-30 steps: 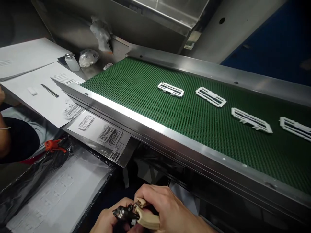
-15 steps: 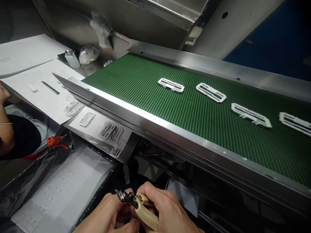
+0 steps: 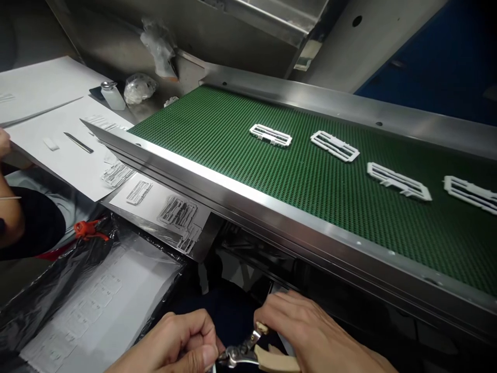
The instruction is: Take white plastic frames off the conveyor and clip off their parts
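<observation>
Down at the bottom edge of the view, below the steel rail of the green conveyor belt [image 3: 318,197], both hands meet over a pair of cutting pliers [image 3: 252,355] with tan handles. The right hand [image 3: 310,336] lies over the handles, its fingers stretched forward and close together, with the thumb side against the upper handle; whether it grips them firmly cannot be told. The left hand [image 3: 174,344] is curled into a loose fist, thumb pressed against the forefinger right at the metal nose of the pliers; a small white bit seems to show below the thumb, too small to be sure of. On the belt, well above the hands, four white plastic frames lie in a row: the first frame [image 3: 271,135], the second frame [image 3: 334,146], the third frame [image 3: 398,181], and the fourth frame [image 3: 471,193] at the right edge. Left of the belt's near rail, more grey-white moulded parts [image 3: 177,213] lie on white paper sheets [image 3: 66,150], along with a dark blade-like tool [image 3: 78,143]. Below that sits a black plastic-lined tray [image 3: 89,305], with a red clip [image 3: 90,229] at its upper rim. Another person's arm [image 3: 10,207] shows at the far left.
</observation>
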`<state>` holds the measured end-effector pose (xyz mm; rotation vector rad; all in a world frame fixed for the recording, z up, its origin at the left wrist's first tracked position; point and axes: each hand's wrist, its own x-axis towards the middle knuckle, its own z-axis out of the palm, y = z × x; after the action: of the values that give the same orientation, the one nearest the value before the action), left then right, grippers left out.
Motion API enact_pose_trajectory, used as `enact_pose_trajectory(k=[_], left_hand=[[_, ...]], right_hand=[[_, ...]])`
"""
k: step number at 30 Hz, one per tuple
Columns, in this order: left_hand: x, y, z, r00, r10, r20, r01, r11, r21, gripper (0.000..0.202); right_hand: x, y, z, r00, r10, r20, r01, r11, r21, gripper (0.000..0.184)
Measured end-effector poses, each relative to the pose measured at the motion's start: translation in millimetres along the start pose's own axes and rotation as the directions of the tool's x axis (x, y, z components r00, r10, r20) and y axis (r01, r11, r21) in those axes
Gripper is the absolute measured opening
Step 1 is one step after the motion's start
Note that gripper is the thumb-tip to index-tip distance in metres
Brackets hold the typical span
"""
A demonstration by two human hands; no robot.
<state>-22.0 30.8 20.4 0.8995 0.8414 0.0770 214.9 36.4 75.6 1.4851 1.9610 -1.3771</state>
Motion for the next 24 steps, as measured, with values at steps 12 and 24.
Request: enact_pose_trajectory(k=[12, 24], left_hand=[[5, -5, -1.4, 1.000, 0.014, 0.020, -0.014, 1.000, 0.010, 0.044], [9, -6, 3.7, 1.000, 0.021, -0.006, -0.021, 0.997, 0.071, 0.048]], right_hand=[[1, 4, -2, 0.995, -0.061, 0.082, 0.068, 0.994, -0.087, 0.045], [1, 9, -6, 0.983, -0.179, 0.048, 0.185, 0.953, -0.240, 0.037]])
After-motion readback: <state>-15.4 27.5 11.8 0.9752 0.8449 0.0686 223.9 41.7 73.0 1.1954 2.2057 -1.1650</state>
